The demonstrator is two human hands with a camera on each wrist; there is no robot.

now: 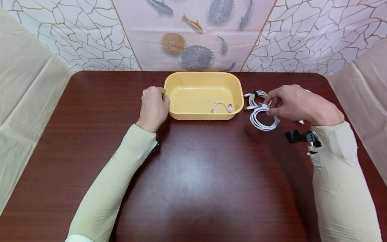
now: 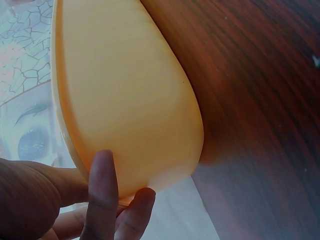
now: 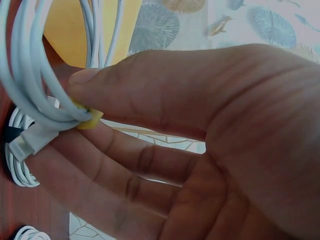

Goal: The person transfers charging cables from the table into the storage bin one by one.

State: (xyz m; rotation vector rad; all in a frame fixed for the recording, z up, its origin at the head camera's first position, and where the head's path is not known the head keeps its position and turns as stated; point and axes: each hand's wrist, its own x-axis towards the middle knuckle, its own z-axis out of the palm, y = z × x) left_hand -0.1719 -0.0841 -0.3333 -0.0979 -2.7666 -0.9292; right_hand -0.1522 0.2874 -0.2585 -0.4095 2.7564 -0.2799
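Note:
A yellow tray [image 1: 196, 116] stands at the table's back with a short white cable [image 1: 222, 103] lying inside. The left hand [image 1: 153, 108] grips the tray's left rim; in the left wrist view its fingers [image 2: 102, 175] lie against the outer wall. To the right of the tray, the right hand [image 1: 297, 103] pinches a coiled white cable [image 1: 264, 127] between thumb and fingers. The right wrist view shows this coil [image 3: 25, 75] hanging from the pinch, with a yellow tie and a white connector [image 3: 34, 141] at the fingertips.
Another white cable coil with a black strap [image 1: 256, 94] lies by the tray's right side, partly behind the held coil. More white cable ends [image 1: 301, 122] show beside the right hand. The dark red table [image 1: 193, 174] meets patterned cloth at the back and plain cloth at both sides.

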